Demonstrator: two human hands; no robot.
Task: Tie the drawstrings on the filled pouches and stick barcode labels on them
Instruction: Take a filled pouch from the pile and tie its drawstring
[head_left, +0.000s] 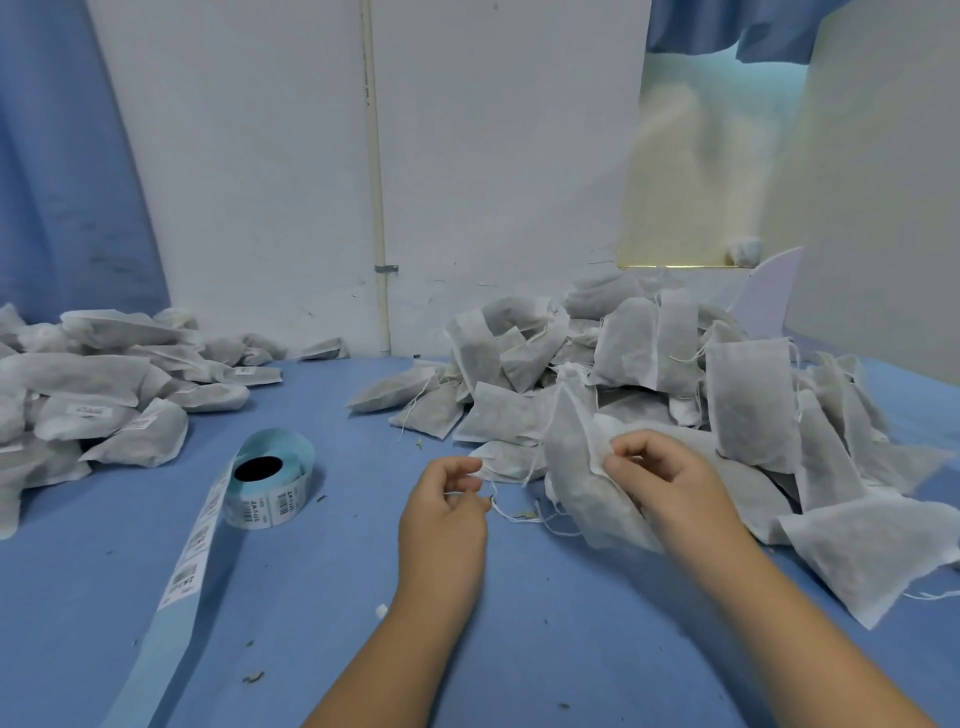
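Note:
A white filled pouch (576, 467) lies tilted in front of the big right-hand heap of unlabelled pouches (665, 374). My right hand (660, 478) pinches this pouch at its upper edge. My left hand (447, 499) has its fingers curled round a thin white drawstring (511, 512) that trails from the pouch across the blue table (322, 597). A roll of barcode labels (272, 480) stands to the left of my left hand, its strip (189, 561) running toward the near edge.
A second heap of pouches, some with labels on them (104, 395), covers the left side of the table. A white wall with a pipe (382, 208) stands behind. Small crumbs lie scattered on the blue surface.

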